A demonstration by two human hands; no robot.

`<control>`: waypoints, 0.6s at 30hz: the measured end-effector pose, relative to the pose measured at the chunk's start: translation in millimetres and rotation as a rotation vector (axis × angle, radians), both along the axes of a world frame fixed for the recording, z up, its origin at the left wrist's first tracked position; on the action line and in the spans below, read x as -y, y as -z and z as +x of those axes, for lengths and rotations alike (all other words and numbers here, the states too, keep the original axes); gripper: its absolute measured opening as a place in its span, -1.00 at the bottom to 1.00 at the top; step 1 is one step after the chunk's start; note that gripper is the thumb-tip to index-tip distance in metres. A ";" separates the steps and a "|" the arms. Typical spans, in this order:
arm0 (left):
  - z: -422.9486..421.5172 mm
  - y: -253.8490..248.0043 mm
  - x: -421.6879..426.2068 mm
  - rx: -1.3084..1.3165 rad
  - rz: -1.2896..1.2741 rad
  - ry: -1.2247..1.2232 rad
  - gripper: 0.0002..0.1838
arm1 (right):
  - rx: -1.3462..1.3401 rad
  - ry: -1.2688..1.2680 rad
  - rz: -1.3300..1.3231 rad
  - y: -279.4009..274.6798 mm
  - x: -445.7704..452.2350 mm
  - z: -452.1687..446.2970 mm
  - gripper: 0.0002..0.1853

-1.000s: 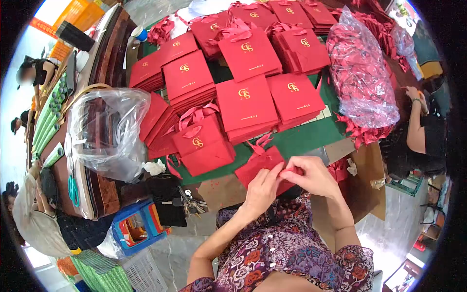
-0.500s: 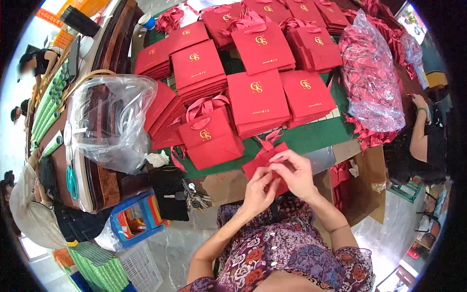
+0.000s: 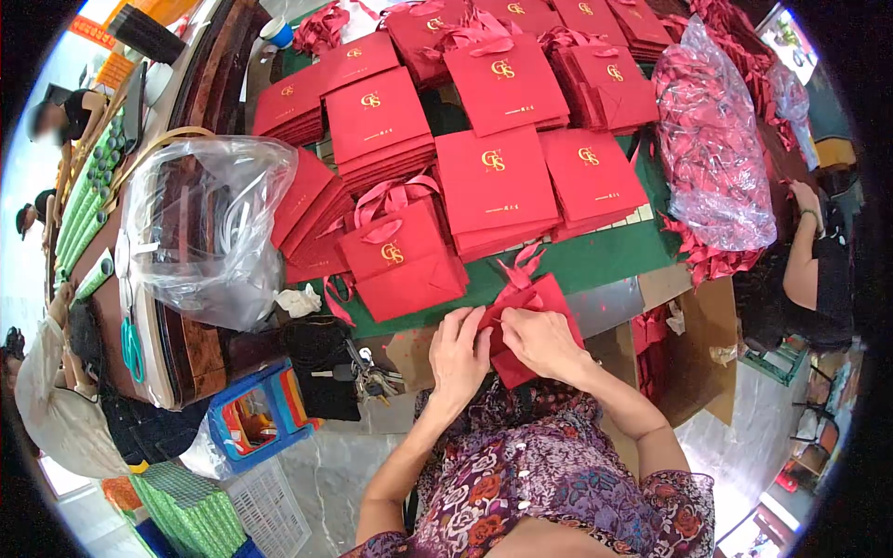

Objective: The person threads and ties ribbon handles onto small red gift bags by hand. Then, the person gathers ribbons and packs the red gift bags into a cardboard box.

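A small red paper bag point(image 3: 559, 303) with a red ribbon handle point(image 3: 523, 267) is held tilted in front of my body, at the table's near edge. My left hand point(image 3: 459, 352) grips the bag's left edge between thumb and fingers. At the bag's middle my right hand point(image 3: 539, 342) is closed in a pinch; what lies between those fingertips is too small to make out. Just beyond my hands, to the left, lies a finished-looking red gift bag point(image 3: 402, 265) with a gold logo and ribbon handles.
Stacks of flat red bags point(image 3: 493, 181) cover the green table mat point(image 3: 605, 256). A plastic-wrapped bundle of red ribbons point(image 3: 712, 139) lies at right, above an open cardboard box point(image 3: 712, 349). A clear plastic bag point(image 3: 214, 228), keys point(image 3: 377, 379) and a blue stool point(image 3: 265, 418) are at left. Another person's arm point(image 3: 802, 246) is at far right.
My hands have drawn apart from their shared pinch. The left has moved left and down to the bag's edge, the right slightly down and left, and more of the bag shows.
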State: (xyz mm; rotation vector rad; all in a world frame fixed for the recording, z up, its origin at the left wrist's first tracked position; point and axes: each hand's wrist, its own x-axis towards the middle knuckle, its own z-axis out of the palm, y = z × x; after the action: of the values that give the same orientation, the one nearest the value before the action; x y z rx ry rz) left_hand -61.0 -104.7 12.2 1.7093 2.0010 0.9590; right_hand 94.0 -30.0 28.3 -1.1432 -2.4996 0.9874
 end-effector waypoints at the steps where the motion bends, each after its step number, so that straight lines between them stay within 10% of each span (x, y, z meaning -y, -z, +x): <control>1: 0.0 1.1 -0.2 0.004 0.026 0.005 -0.61 | -0.008 0.062 -0.021 1.6 0.3 -0.4 -0.84; 18: -1.4 -0.1 -14.5 0.054 0.144 0.118 -0.84 | -0.110 0.188 0.162 15.5 11.8 -2.4 -0.86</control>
State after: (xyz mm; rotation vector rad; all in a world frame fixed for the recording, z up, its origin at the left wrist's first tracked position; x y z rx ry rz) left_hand -62.4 -90.2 12.3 1.8336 1.8143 1.1194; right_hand 91.7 -41.8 12.8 -1.2114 -2.2904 0.7612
